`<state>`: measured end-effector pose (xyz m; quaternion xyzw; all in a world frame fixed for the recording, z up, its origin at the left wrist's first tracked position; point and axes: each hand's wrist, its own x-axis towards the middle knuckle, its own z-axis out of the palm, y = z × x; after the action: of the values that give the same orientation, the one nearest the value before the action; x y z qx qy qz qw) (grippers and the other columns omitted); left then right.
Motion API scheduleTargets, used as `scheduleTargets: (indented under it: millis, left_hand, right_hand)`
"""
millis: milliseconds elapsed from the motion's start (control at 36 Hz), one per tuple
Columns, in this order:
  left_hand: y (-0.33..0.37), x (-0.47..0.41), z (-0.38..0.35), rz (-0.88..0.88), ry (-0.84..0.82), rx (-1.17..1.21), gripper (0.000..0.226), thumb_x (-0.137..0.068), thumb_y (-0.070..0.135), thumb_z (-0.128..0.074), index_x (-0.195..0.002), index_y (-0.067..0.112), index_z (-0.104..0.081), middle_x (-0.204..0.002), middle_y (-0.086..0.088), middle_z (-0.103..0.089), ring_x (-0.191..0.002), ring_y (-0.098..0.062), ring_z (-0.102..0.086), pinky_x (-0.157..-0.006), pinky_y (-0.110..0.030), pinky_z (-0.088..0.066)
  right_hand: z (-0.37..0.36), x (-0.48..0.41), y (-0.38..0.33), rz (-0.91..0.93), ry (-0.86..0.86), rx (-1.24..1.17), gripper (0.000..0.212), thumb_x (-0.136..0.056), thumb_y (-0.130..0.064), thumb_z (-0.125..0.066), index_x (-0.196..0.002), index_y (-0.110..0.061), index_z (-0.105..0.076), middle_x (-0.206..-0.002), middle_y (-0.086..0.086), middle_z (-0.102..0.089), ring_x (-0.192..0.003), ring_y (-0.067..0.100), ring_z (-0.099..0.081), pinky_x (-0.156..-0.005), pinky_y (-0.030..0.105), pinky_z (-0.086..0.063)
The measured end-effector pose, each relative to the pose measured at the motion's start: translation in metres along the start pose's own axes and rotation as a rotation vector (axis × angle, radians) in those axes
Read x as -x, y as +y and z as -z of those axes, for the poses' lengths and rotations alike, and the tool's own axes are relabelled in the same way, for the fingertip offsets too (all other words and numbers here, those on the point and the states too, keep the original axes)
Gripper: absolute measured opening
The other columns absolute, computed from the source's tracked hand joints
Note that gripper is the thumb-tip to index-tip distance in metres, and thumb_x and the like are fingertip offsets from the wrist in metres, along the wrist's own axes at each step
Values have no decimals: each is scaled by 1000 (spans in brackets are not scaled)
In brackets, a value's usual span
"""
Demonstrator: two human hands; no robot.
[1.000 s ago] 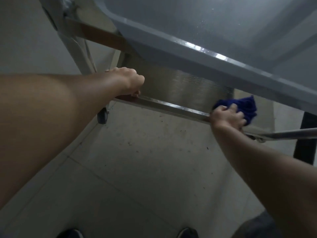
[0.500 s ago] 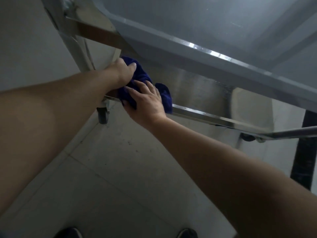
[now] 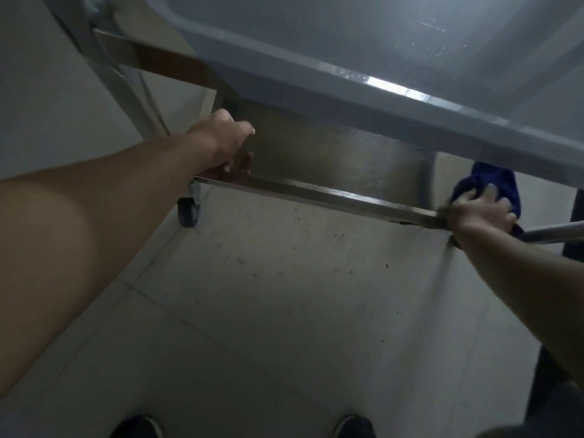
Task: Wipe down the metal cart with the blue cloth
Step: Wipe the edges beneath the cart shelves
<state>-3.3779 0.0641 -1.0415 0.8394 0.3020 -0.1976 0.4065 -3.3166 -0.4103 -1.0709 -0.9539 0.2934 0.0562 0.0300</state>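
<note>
wall (image 3: 47, 90) fills the far left, pale and plain, and a slanted upright (image 3: 126, 90) of the metal cart (image 3: 363, 165) crosses in front of it. the left forearm reaches in from the left edge towards the cart's near left corner. there the left hand (image 3: 221, 143) grips the cart: its knuckles sit on top, and its fingers curl over and under the front lip (image 3: 316, 191) of the lower shelf (image 3: 316, 147). just below that corner a dark caster (image 3: 188, 213) rests on the floor (image 3: 284, 295), which is grey, tiled and speckled with small dark marks. the brushed steel shelf runs rightward behind the lip. above it hangs the grey upper tray (image 3: 316, 86), whose rim catches a bright streak of light towards the right.

at the right end of the lip sits the blue cloth (image 3: 493, 184), bunched up just under the tray's rim, with a bit of it showing below the hand. the right hand (image 3: 477, 213) lies on the cloth with its fingers spread and fairly straight, pressing it against the cart rather than clenching it, though that area is blurred. a bare metal tube (image 3: 553, 233) runs from beside that hand out to the right edge. along the bottom edge the toes of two dark shoes (image 3: 136, 426) point at the cart.
</note>
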Motion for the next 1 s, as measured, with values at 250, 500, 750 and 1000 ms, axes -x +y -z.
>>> scheduleTargets:
  millis: [250,500,750,1000]
  left_hand:
    - [0,2,3,11,27,73,68,-72,75,-43,-112,23,-62,-102,-17,-72,-91,-40,-69,-88,-52,-59]
    - [-3,-2,7,-35,52,102,55,-88,56,-47,-118,14,-66,-118,-13,-67,-109,-35,-62,-101,-48,-48]
    - [-9,-15,4,-81,35,-53,42,-92,58,-47,-108,21,-59,-105,-10,-66,-95,-30,-61,-88,-43,-49]
    - [-8,-19,4,-89,11,-91,46,-90,60,-44,-108,21,-60,-106,-10,-65,-102,-34,-60,-96,-48,-50]
  right_hand:
    - [-36,167,-165,452,-113,-97,58,-103,-50,-47,-158,-33,-43,-168,14,-32,-153,45,-26,-127,51,-14]
    - [-53,277,-236,1198,-245,-121,61,-104,-59,-46,-160,-35,-39,-168,-1,-34,-160,37,-18,-131,57,-16]
    - [-12,136,-107,1090,-237,328,92,-94,-61,-66,-164,-53,-7,-176,12,-8,-160,48,-9,-121,76,-17]
    - [27,1,50,419,-263,467,111,-97,-43,-69,-156,-56,24,-177,14,5,-160,48,-8,-124,66,-29]
